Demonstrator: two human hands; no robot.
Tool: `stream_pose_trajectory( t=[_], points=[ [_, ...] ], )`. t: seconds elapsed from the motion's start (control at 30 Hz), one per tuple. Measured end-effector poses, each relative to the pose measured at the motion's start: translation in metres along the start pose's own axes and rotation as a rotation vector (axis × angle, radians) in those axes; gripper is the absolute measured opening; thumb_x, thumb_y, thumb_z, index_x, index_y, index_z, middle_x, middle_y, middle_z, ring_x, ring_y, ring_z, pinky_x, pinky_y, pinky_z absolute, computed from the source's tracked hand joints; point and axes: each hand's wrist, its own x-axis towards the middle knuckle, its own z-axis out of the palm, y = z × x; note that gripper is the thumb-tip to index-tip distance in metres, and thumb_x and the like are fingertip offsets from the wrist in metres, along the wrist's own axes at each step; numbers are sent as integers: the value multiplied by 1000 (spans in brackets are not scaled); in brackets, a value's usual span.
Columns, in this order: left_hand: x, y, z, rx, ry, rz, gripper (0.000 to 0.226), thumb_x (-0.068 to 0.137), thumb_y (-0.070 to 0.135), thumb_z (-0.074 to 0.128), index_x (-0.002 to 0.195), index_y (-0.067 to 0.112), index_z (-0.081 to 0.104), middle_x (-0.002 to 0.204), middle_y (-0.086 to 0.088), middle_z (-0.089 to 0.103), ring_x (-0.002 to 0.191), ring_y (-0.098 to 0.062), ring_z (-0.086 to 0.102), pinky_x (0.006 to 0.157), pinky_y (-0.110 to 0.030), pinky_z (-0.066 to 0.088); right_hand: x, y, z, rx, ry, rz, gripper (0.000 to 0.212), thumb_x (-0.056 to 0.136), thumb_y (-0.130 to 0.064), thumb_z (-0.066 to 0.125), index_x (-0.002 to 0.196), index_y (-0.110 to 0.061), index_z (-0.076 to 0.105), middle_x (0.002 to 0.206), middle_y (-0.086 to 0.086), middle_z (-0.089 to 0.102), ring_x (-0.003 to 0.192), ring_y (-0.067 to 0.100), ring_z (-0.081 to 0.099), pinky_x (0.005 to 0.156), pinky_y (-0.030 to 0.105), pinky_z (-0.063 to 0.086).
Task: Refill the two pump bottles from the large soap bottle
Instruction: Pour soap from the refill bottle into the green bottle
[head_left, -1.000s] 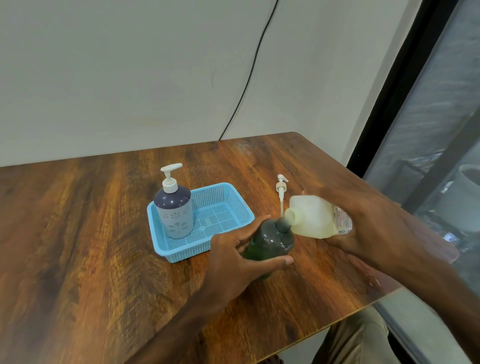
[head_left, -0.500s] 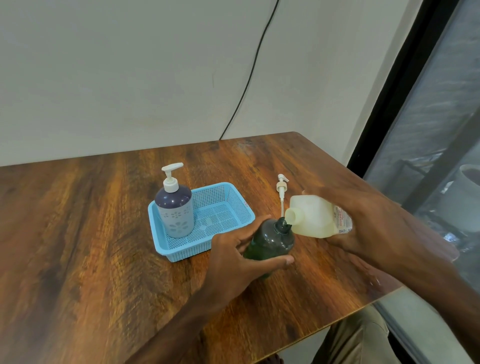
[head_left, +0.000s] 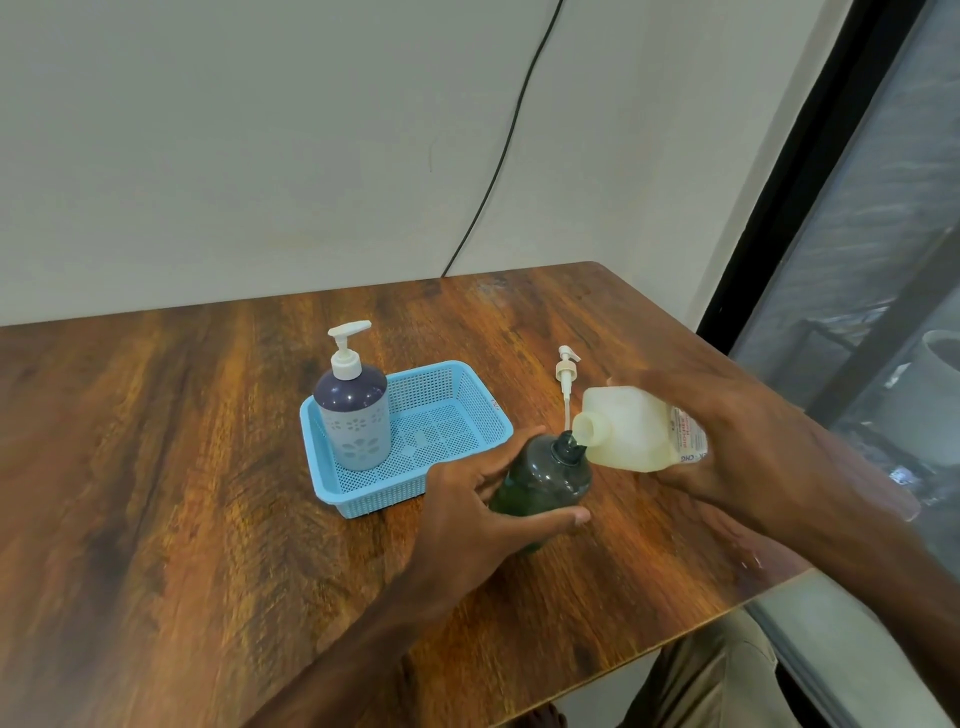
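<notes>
My left hand (head_left: 470, 512) grips a dark green pump bottle (head_left: 545, 480) that stands on the table with its pump taken off. My right hand (head_left: 727, 441) holds the large pale soap bottle (head_left: 631, 431) tipped on its side, its open mouth right over the green bottle's neck. The removed white pump (head_left: 566, 371) lies on the table just behind the two bottles. A second pump bottle (head_left: 354, 410), purple above and pale blue below with a white pump on, stands upright in the left end of a light blue basket (head_left: 462, 415).
The wooden table (head_left: 156, 493) ends close on the right and front. A black cable (head_left: 498, 156) runs down the wall behind. A dark window frame (head_left: 795, 171) stands at the right.
</notes>
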Motion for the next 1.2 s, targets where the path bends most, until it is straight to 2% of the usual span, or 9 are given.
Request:
stream_pose_trajectory(
  t=[0.2, 0.33, 0.5, 0.7, 0.87, 1.2],
  points=[
    [0, -1, 0, -15, 3, 1, 74, 67, 43, 95, 132, 36, 61, 121, 31, 69, 117, 7, 66, 93, -18, 57, 0, 1, 0, 11, -9, 6, 79, 72, -35, 87, 142, -34, 51, 139, -7, 60, 130, 20, 53, 99, 49, 50],
    [-1, -1, 0, -13, 12, 0, 74, 66, 44, 95, 131, 36, 61, 120, 33, 68, 117, 8, 65, 93, -16, 57, 1, 1, -1, 2, -22, 4, 80, 72, -36, 86, 144, -35, 49, 140, -8, 59, 131, 19, 52, 98, 50, 51],
    [-1, -1, 0, -11, 10, -4, 77, 66, 42, 96, 135, 29, 63, 124, 26, 70, 118, 5, 66, 94, -20, 58, 1, 0, -2, -1, -27, 12, 81, 72, -35, 87, 143, -34, 50, 139, -8, 60, 131, 19, 53, 95, 52, 52],
    [-2, 0, 0, -17, 9, -4, 75, 67, 39, 96, 133, 33, 62, 120, 35, 69, 119, 5, 66, 94, -18, 57, 2, -2, -4, -13, -29, 2, 80, 73, -36, 86, 144, -36, 49, 140, -9, 59, 132, 17, 52, 95, 51, 52],
    [-1, -2, 0, -9, 5, 10, 76, 67, 39, 96, 135, 29, 63, 126, 24, 70, 119, 5, 65, 95, -20, 57, 4, -3, -5, -6, -35, 5, 76, 74, -38, 85, 143, -33, 51, 139, -10, 59, 131, 14, 52, 97, 48, 52],
    [-1, 1, 1, -6, 14, 50, 73, 66, 38, 97, 130, 36, 61, 117, 40, 67, 117, 9, 65, 91, -14, 56, 1, -4, -7, 10, -45, 26, 74, 77, -38, 83, 143, -35, 50, 142, -11, 56, 134, 14, 49, 102, 47, 49]
  ],
)
